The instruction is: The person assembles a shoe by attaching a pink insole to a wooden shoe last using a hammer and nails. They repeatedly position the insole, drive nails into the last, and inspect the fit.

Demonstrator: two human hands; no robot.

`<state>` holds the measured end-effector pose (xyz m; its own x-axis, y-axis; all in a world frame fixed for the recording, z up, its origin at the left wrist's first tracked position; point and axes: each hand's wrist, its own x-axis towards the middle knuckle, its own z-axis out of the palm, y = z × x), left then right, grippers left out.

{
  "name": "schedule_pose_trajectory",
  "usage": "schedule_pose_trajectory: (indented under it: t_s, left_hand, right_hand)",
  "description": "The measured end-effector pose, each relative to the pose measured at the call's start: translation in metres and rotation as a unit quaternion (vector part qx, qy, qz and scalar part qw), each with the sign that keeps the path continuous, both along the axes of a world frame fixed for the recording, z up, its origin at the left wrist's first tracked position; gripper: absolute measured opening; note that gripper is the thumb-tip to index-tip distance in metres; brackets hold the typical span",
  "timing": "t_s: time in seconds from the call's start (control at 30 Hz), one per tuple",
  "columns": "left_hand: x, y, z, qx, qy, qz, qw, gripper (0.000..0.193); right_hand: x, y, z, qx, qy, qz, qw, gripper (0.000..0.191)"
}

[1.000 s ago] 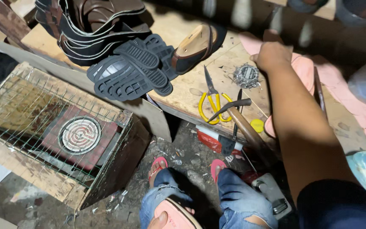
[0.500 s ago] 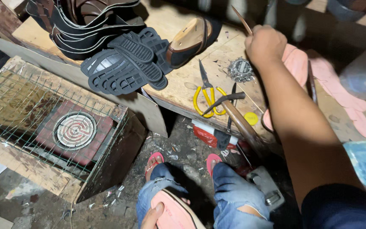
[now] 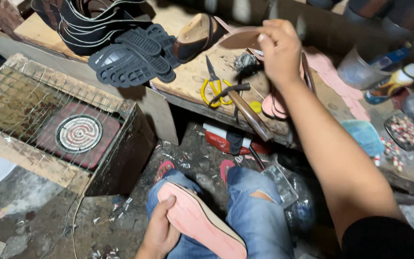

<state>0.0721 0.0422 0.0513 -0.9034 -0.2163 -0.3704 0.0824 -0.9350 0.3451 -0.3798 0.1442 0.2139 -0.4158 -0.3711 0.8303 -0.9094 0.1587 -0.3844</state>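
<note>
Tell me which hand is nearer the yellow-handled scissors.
Right. The right hand is raised over the bench just right of the yellow-handled scissors; the left hand is down at the lap, holding a pink sole.

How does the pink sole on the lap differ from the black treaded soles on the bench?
The flat pink sole with a tan edge lies across the knees, held by the left hand; the black ridged rubber soles rest untouched on the wooden bench. The pink one shows a smooth face, the black ones deep tread. The pink one is single, the black ones stacked. Both are foot-shaped.
</note>
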Motion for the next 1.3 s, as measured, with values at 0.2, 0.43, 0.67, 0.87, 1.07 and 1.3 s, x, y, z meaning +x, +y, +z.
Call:
schedule_pose_trajectory:
  t_s: [0.2, 0.43, 0.67, 0.87, 1.07, 1.3]
  left_hand:
    - [0.003, 0.001, 0.037, -0.015, -0.005, 0.083, 0.996, 0.042]
    - [-0.017, 0.028, 0.079, -0.074, 0.031, 0.105, 0.991, 0.043]
    - [-0.017, 0.024, 0.087, -0.167, 0.042, 0.091, 0.981, 0.048]
    - [-0.011, 0.026, 0.083, -0.074, 0.116, 0.085, 0.987, 0.06]
    - [-0.004, 0.032, 0.089, -0.092, 0.144, 0.078, 0.982, 0.074]
    - [0.0, 0.038, 0.098, -0.21, 0.071, 0.065, 0.973, 0.07]
  right_hand:
    - [-0.007, 0.047, 0.015, -0.021, -0.066, 0.014, 0.998, 0.008]
    - [0.012, 0.083, 0.022, -0.042, -0.137, -0.029, 0.989, 0.007]
    - [0.122, 0.115, -0.003, -0.045, -0.421, 0.078, 0.902, 0.032]
    - [0.282, 0.142, -0.033, 0.127, -0.453, 0.192, 0.861, 0.093]
    - [0.344, 0.138, -0.044, 0.253, -0.27, 0.116, 0.922, 0.097]
    - [0.353, 0.128, -0.052, 0.245, -0.18, 0.095, 0.948, 0.091]
